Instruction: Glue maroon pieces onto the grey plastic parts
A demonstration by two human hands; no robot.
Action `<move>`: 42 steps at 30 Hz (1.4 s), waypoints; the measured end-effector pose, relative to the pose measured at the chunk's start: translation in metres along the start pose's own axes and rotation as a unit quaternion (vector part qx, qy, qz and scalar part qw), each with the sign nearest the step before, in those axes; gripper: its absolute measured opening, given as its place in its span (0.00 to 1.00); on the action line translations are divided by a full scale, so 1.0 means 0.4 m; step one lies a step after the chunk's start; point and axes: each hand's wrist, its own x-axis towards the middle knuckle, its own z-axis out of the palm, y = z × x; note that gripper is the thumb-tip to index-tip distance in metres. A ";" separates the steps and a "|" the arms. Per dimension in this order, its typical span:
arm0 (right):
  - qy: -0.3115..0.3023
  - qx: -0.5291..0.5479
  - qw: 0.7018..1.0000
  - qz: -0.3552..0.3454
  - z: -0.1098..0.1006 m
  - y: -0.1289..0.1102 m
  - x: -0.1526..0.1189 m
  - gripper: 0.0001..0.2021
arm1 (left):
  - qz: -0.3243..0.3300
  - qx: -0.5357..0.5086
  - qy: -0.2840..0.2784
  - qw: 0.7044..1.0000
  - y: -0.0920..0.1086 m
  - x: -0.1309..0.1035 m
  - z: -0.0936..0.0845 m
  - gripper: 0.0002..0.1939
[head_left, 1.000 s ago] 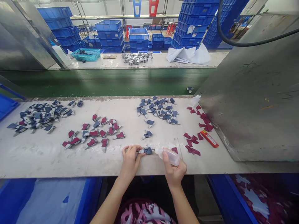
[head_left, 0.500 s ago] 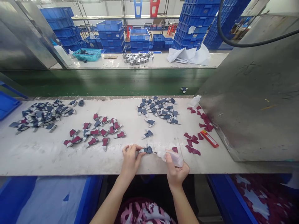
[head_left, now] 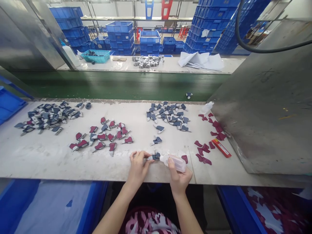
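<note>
My left hand (head_left: 138, 165) pinches the pale end of a small navy-and-grey part (head_left: 156, 156) on the white worktop (head_left: 60, 165). In my right hand (head_left: 179, 178) is a translucent squeeze bottle (head_left: 177, 163), tilted sideways, its tip at the right end of that part. A maroon piece (head_left: 184, 159) lies just beyond the bottle. Two navy parts, one of them here (head_left: 157, 140), lie above my hands, below a navy pile (head_left: 170, 113). Maroon-topped parts (head_left: 99, 146) are spread to the left.
Another navy-and-grey pile (head_left: 48, 117) sits far left. Loose maroon pieces (head_left: 206, 161) and a red packet (head_left: 221, 148) are at the right, beside a metal panel (head_left: 268, 107). Behind runs a green belt (head_left: 109, 86) with one part (head_left: 188, 95) on it. Blue bins (head_left: 91, 198) stand below the front edge.
My right hand has moved the bottle left, bringing its tip to the navy part. The part on the belt has shifted left relative to the worktop. The camera view has shifted slightly.
</note>
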 end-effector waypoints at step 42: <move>-0.121 0.151 0.980 0.040 0.033 -0.090 0.081 0.17 | 0.016 -0.022 0.012 1.000 0.008 -0.006 -0.011 0.02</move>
